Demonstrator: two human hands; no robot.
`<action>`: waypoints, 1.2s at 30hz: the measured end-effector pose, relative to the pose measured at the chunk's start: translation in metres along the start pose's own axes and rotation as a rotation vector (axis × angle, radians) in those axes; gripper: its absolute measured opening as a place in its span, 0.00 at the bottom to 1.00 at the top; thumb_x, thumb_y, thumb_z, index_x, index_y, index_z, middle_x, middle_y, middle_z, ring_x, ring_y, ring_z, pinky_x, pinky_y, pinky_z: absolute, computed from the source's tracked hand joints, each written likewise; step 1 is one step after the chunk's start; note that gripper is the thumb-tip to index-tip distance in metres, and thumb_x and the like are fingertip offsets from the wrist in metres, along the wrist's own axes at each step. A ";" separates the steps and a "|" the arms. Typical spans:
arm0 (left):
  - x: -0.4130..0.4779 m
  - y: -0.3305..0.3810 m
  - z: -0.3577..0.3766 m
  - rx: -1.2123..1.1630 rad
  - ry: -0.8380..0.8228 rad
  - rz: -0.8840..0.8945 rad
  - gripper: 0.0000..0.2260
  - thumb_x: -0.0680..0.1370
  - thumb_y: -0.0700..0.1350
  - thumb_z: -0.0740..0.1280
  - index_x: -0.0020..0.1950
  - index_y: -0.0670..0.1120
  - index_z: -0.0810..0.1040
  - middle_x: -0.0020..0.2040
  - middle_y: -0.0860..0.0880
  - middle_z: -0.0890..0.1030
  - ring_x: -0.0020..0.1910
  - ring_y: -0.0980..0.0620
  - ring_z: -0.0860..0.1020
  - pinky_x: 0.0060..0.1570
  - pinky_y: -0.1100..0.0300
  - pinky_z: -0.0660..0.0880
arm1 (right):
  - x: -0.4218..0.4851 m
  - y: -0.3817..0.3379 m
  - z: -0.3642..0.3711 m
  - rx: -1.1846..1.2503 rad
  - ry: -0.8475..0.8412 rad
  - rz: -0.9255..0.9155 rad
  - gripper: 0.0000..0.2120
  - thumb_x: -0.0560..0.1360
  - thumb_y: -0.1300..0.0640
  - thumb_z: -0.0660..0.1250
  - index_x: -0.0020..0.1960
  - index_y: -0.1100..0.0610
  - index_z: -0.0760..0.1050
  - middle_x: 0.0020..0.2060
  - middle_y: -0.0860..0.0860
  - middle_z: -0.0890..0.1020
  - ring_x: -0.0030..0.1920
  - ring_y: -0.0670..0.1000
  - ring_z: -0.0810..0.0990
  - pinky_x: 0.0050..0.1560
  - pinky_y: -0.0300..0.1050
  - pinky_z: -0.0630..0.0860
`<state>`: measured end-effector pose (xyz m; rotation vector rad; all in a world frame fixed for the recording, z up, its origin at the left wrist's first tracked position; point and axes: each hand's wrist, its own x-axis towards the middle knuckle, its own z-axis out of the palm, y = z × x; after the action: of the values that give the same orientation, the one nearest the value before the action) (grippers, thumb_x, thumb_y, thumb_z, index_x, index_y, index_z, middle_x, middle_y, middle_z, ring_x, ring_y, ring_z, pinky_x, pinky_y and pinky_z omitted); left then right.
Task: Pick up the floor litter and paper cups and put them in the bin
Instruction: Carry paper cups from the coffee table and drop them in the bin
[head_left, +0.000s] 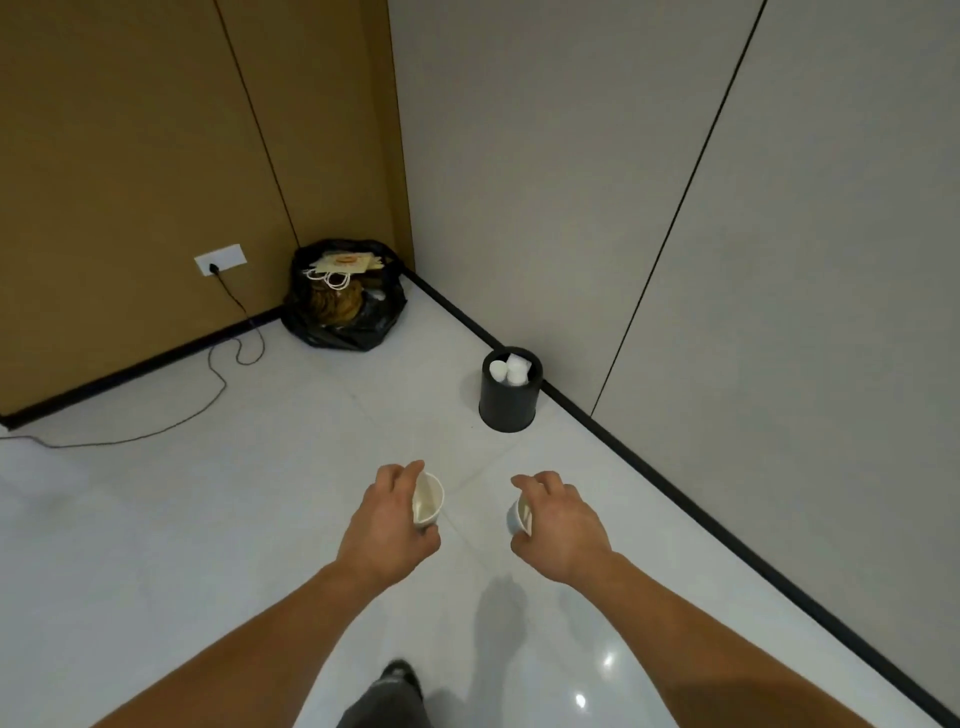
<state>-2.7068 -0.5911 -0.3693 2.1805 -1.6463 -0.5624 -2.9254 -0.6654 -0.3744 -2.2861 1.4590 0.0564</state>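
Note:
My left hand (387, 519) grips a white paper cup (428, 501) by its side, mouth turned to the right. My right hand (563, 525) holds a second paper cup (518, 517), mostly hidden under the fingers. Both hands hover above the pale floor, side by side. Ahead and slightly right, a small black round bin (511, 400) stands against the grey wall's skirting. White cups and crumpled paper (510, 369) sit inside it.
A black rubbish bag (345, 306) stuffed with paper bags sits in the far corner. A black cable (218, 364) runs from a wall socket (220, 259) across the floor to the left. My leg and shoe (397, 680) show at the bottom.

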 end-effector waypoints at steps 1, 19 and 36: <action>0.021 -0.001 0.003 -0.001 -0.019 -0.005 0.36 0.71 0.52 0.71 0.75 0.51 0.59 0.68 0.51 0.63 0.62 0.49 0.70 0.58 0.56 0.73 | 0.019 0.003 -0.004 -0.007 -0.008 0.001 0.34 0.72 0.48 0.66 0.76 0.46 0.57 0.69 0.49 0.64 0.63 0.54 0.69 0.59 0.46 0.73; 0.423 0.011 -0.003 0.007 -0.194 0.217 0.37 0.71 0.52 0.72 0.75 0.54 0.57 0.65 0.52 0.64 0.60 0.51 0.69 0.58 0.60 0.72 | 0.343 0.057 -0.084 0.113 0.005 0.276 0.37 0.71 0.46 0.71 0.75 0.45 0.58 0.69 0.48 0.66 0.64 0.53 0.70 0.61 0.46 0.74; 0.758 -0.008 0.184 0.005 -0.364 0.131 0.35 0.73 0.52 0.72 0.75 0.52 0.59 0.68 0.50 0.65 0.64 0.52 0.69 0.51 0.70 0.69 | 0.681 0.215 -0.014 0.279 -0.138 0.378 0.35 0.74 0.45 0.68 0.75 0.47 0.56 0.68 0.47 0.66 0.63 0.48 0.69 0.62 0.40 0.73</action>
<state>-2.6076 -1.3265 -0.6093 2.0426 -1.9540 -0.9618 -2.8120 -1.3306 -0.6076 -1.7334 1.6876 0.1115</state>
